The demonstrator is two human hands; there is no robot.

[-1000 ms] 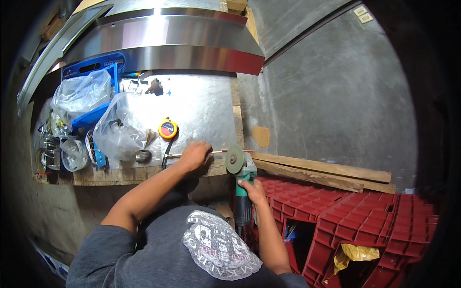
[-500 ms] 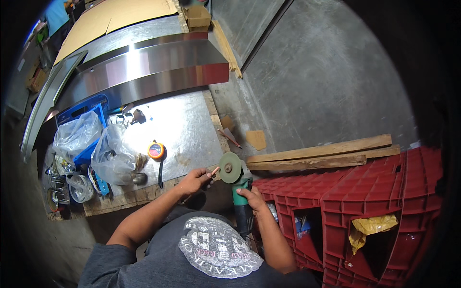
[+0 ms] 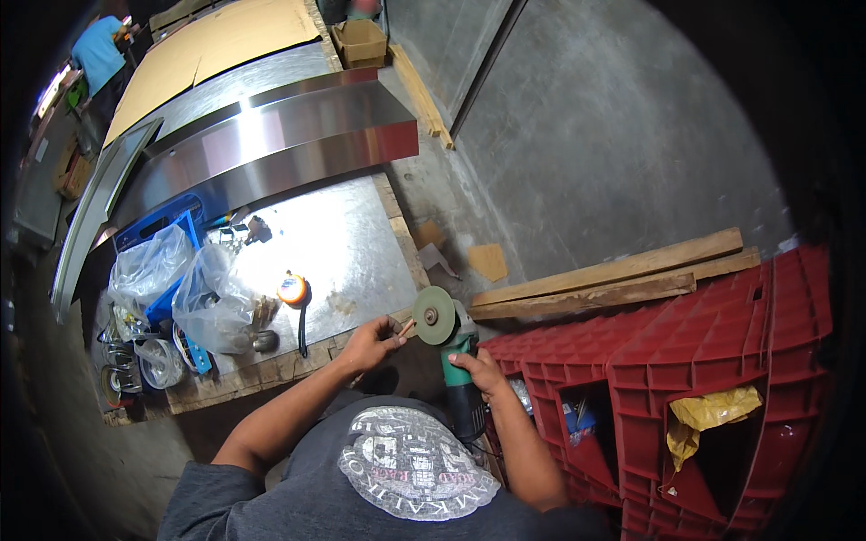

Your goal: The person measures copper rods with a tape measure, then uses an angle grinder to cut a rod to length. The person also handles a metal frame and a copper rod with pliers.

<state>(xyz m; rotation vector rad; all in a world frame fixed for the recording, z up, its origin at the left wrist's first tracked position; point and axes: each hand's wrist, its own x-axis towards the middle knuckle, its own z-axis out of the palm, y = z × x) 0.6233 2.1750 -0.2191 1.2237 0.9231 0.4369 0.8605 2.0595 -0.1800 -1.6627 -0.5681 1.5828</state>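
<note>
My right hand (image 3: 485,372) is wrapped round the green and black body of an angle grinder (image 3: 457,361), its thumb along the near side of the head. A pale green disc (image 3: 437,305) on the grinder stands upright, facing left. Between the fingertips of my left hand (image 3: 374,344) is a thin copper-coloured rod (image 3: 408,329). The rod's tip is at the disc's left edge; whether they touch I cannot tell. Both hands are just off the right front corner of the metal-topped table (image 3: 361,243).
An orange tape measure (image 3: 291,288) lies on the table, beside clear plastic bags (image 3: 212,302). Behind stands a long bent steel sheet (image 3: 298,126). Red plastic crates (image 3: 577,361) are close on my right, with wooden planks (image 3: 622,275) beyond. A person in blue (image 3: 101,52) is far left.
The view has shifted slightly, bringing more of the far-left person in. My left hand has moved a little right with the rod, closer to the disc. The right hand keeps its grip.
</note>
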